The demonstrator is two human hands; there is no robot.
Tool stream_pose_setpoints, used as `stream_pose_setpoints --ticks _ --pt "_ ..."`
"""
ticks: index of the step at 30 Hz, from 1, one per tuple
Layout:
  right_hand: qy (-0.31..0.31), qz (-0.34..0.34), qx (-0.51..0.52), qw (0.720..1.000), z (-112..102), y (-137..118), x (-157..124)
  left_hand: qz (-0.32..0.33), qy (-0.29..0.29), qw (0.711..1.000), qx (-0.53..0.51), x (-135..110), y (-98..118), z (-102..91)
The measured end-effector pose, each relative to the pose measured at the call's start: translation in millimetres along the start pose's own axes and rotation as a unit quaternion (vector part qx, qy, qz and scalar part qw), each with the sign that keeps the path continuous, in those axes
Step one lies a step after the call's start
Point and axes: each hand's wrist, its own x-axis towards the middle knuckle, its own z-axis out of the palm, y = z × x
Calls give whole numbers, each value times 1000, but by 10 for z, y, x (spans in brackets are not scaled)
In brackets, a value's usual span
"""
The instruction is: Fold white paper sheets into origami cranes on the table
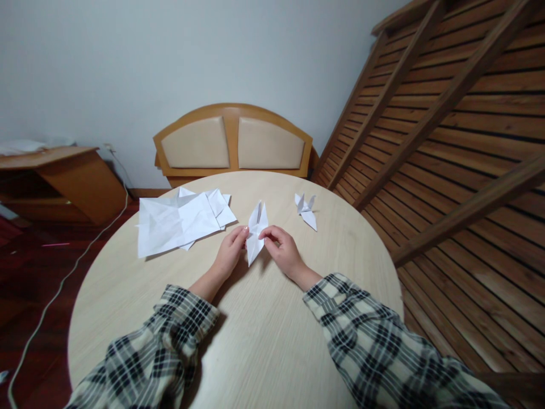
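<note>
Head view: my left fingers and right fingers are pinching the folded paper at its opposite edges; pressing evenly should be keeping its points aligned.

Left hand and right hand are partly covering folded paper's side edges. Plaid sleeves are running off the bottom. Top sheet is masking most paper beneath. Tabletop is hiding headboard's lower part. Left frame edge is cutting off wooden cabinet; right edge, slatted panel. Pink sliver on floor is showing too small to identify.
</note>
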Motion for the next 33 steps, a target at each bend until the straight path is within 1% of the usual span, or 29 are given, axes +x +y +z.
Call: stream_pose_setpoints --ticks 8,16,19,24,33 --pt "-3 -8 -6 1000 -10 -9 0 6 -13 1000 12 9 32 12" --pt "-9 -11 9 1000 -24 17 1 30 -16 999 28 0 52 19" --pt "-4 5 11 1000 -5 15 1 31 -16 999 32 7 34 23" --pt "29 30 43 998 48 80 -9 40 -28 998 34 4 -6 30" --pt "20 37 30 999 48 129 -12 64 -38 995 63 -19 -45 31"
